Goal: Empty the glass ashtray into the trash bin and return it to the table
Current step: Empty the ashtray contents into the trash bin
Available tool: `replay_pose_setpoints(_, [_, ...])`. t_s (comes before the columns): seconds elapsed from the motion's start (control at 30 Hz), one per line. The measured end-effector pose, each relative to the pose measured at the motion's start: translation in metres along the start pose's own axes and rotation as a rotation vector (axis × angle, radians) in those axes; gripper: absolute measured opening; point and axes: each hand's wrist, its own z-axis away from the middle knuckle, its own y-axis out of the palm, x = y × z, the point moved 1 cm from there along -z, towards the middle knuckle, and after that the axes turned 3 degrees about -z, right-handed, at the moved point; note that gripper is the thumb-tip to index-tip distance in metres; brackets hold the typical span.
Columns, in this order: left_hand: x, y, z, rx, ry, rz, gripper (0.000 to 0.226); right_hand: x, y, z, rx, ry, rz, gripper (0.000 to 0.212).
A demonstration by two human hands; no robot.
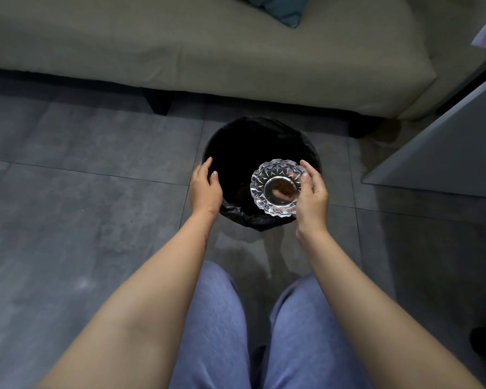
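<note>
A round cut-glass ashtray (277,188) with a scalloped rim hovers over the right half of the trash bin's mouth. It is roughly level, and brown ash lies in its flat centre. My right hand (312,195) grips its right edge, thumb on the rim. The trash bin (244,144) is round, lined with a black bag, and stands on the floor in front of me. My left hand (205,188) rests on the bin's left rim, fingers curled over the edge.
A grey-green sofa (208,51) runs across the top, just behind the bin, with a teal cushion (281,7) on it. A grey cabinet (446,147) stands at the right. The floor is grey tile (82,192). My knees in blue trousers (216,318) are below.
</note>
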Motion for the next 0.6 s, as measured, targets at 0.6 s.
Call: replay_pose_setpoints(0.6, [-0.007, -0.016, 0.017, -0.106, 0.207, -0.097, 0.049, -0.014, -0.013, -0.009, -0.087, -0.015, 0.104, 0.032])
